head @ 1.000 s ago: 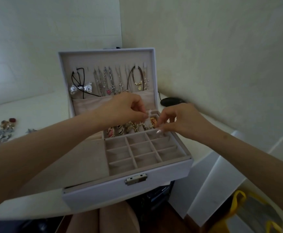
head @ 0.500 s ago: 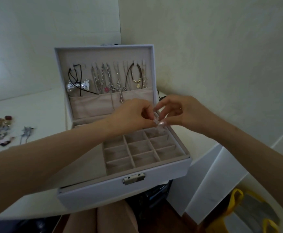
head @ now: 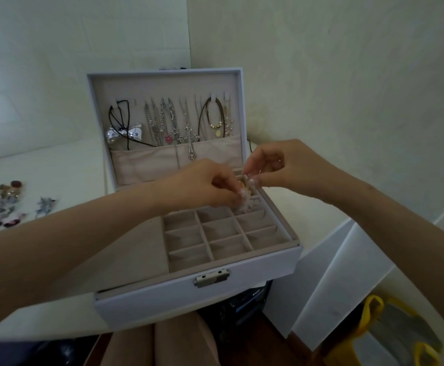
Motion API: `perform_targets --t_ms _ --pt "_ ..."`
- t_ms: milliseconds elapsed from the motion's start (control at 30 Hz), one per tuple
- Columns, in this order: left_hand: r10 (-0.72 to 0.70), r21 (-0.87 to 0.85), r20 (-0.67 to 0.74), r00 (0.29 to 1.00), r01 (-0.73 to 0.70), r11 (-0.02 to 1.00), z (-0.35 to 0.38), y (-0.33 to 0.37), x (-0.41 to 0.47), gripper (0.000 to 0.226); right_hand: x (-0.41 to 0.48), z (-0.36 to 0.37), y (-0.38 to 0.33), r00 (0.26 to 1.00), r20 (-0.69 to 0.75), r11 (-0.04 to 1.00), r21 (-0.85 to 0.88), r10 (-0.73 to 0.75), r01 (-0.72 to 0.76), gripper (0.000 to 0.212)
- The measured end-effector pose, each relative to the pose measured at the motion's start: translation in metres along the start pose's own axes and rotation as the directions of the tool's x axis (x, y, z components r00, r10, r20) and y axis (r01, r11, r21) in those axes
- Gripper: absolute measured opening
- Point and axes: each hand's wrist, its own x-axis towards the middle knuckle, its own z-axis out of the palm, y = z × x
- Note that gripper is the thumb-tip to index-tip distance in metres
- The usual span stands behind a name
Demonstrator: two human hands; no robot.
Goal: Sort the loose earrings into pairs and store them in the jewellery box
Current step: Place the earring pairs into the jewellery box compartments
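A white jewellery box (head: pixel 197 294) stands open on the table, its lid upright with necklaces (head: pixel 173 122) hanging inside. Its grid of small beige compartments (head: pixel 221 233) sits at the right of the tray. Above the grid's back right corner, my left hand (head: pixel 205 184) pinches a pale pink flower-shaped earring (head: pixel 247 200). My right hand (head: pixel 281 165) pinches a small pale piece right beside it, too blurred to name. The fingertips of both hands nearly meet. Several loose earrings (head: pixel 7 204) lie on the table at far left.
The white table (head: pixel 57 167) runs left of the box; walls meet in a corner behind the lid. My knees (head: pixel 162 344) show under the table's front edge. A yellow bag (head: pixel 390 336) lies on the floor at lower right, beside white panels (head: pixel 342 273).
Both hands have stayed together over the back right of the grid. The pink earring now hangs lower from my left fingers, close to the back right compartment.
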Motion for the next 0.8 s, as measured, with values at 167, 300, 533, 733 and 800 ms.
perform_targets --t_ms 167,300,533,733,800 --pt "-0.015 0.103 -0.056 0.998 0.021 0.994 -0.001 -0.005 0.001 0.019 0.003 0.009 0.003 0.996 0.083 0.995 -0.1 0.022 -0.014 0.013" --pt "0.059 0.258 -0.108 0.992 -0.029 0.966 -0.002 -0.005 0.002 0.014 0.0 0.017 0.008 0.993 0.108 0.988 -0.14 -0.044 0.059 0.019" --pt "0.173 0.372 -0.115 0.978 -0.119 0.92 0.0 -0.004 -0.002 0.021 -0.003 0.018 0.011 0.988 0.062 0.986 -0.079 -0.141 0.145 0.022" --pt "0.217 0.41 0.052 0.975 -0.219 0.886 0.0 -0.001 -0.006 0.026 -0.001 0.008 0.013 0.992 0.086 0.956 -0.269 -0.097 0.117 0.018" --pt "0.232 0.387 0.075 0.97 -0.243 0.89 0.001 0.001 -0.007 0.029 -0.002 0.011 0.015 0.989 0.117 0.929 -0.346 -0.093 0.129 0.011"
